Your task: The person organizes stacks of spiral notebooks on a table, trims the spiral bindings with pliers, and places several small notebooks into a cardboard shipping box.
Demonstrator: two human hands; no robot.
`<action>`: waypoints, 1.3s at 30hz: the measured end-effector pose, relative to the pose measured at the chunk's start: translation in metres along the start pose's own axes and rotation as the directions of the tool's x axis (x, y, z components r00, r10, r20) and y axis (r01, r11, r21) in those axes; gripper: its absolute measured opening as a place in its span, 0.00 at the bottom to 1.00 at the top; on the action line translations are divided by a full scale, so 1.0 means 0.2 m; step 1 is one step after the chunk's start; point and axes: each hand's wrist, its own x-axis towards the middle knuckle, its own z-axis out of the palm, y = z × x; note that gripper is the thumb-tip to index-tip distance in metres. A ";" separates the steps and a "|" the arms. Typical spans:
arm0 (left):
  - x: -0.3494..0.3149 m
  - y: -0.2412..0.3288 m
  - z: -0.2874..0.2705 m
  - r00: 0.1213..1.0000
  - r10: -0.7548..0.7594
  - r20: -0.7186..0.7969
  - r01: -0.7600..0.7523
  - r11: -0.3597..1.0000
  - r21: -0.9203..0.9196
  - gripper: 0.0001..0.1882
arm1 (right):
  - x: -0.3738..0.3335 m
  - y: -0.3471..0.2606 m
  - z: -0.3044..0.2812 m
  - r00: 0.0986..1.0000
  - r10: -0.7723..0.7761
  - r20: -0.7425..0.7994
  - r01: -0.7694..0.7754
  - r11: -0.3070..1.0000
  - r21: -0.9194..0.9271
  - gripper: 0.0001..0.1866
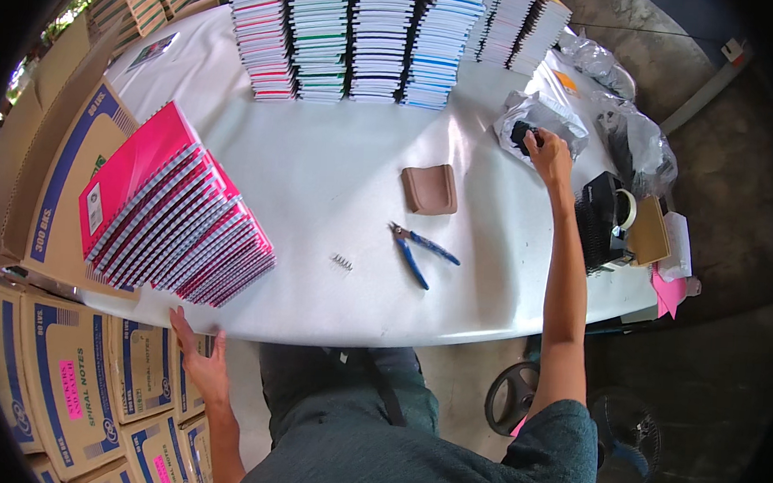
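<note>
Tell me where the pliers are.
On the table in the head view, slightly right of centre: the pliers lie between the brown dish and the near edge.

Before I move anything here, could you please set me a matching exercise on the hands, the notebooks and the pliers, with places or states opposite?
Things:
1. Right hand
2. Pink notebooks
3. Pliers
4. Left hand

Places or states:
A. lying with blue handles spread
B. at the crumpled white bag
C. by the table's near edge, fingers apart
D. stacked at the table's left

Pairs: 1-B, 2-D, 3-A, 4-C.
</note>
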 end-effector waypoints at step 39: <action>0.19 -0.20 0.18 0.992 -0.033 0.124 -0.006 0.954 0.299 0.26 | -0.96 -0.71 -0.04 0.821 -0.397 0.410 0.428 0.904 0.019 0.35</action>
